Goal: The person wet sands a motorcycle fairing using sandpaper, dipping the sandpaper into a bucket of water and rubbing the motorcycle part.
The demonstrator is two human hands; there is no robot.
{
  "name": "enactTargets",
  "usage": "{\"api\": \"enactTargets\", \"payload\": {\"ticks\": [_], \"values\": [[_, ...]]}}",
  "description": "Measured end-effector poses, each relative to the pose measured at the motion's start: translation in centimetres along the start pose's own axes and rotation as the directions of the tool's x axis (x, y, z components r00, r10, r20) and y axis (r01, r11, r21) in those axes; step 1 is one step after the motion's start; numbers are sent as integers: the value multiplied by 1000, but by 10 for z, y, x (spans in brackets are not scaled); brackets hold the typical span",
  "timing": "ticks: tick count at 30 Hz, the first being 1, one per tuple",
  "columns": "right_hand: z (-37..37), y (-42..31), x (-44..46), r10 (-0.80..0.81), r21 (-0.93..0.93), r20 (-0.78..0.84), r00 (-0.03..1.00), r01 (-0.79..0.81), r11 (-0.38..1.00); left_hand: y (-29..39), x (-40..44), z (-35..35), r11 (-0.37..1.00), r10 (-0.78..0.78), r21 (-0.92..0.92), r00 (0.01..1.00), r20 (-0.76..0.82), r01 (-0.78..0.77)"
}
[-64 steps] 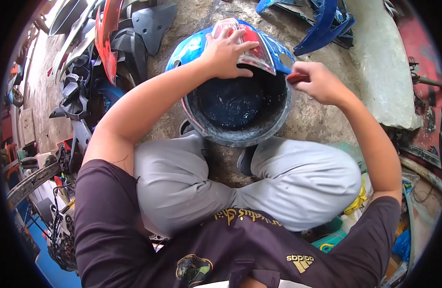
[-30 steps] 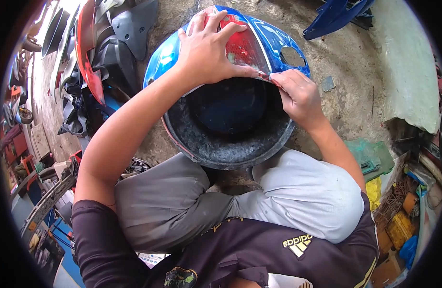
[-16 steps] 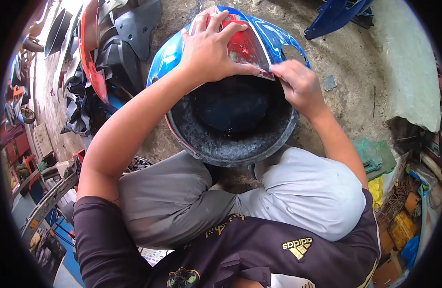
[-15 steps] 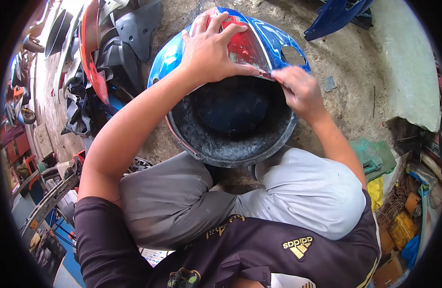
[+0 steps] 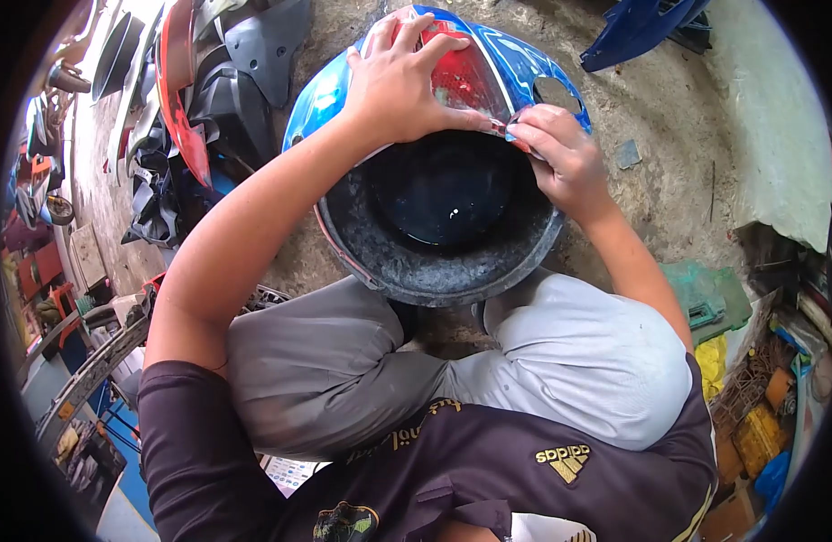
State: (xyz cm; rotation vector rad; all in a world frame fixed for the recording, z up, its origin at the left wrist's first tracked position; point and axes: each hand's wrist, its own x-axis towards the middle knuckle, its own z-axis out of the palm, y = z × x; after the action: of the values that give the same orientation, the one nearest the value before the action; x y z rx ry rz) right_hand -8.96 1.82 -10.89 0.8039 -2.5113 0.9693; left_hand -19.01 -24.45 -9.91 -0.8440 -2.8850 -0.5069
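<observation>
A glossy blue and red plastic fairing panel, seemingly a motorbike part, rests across the far rim of a black tub holding dark liquid. My left hand lies over the panel with fingers spread, its thumb along the near edge. At that edge, close to the left thumb, my right hand is closed in a pinch. A small bluish bit shows at its fingertips; whether it is a separate piece or part of the panel I cannot tell.
The tub stands between my bent knees on a concrete floor. Dark and red fairing pieces are heaped at the left. Another blue panel lies at the upper right, near a pale slab. A green plastic case sits at the right.
My right hand, blurred by motion before, now shows sharply at nearly the same spot on the edge. The left hand stays spread on the panel. The whole view has shifted slightly.
</observation>
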Motion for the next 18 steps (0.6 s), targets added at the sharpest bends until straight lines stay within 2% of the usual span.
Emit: {"api": "enactTargets", "payload": {"ticks": [9,12,16,18], "values": [[-4,-3,-5,-14,-6,14,1000,14,1000,7,2,-13,998,-36,57,996,86,31],[-1,3,-4,-23,-3,7,1000,24,1000,-1,3,-3,1000,2,6,1000,9,-2],[3,-3,-3,-4,24,29,1000,3,1000,-2,2,0,1000,2,5,1000,9,-2],[4,0,-2,73,99,18,997,-74,992,-2,2,0,1000,-1,10,1000,15,1]]}}
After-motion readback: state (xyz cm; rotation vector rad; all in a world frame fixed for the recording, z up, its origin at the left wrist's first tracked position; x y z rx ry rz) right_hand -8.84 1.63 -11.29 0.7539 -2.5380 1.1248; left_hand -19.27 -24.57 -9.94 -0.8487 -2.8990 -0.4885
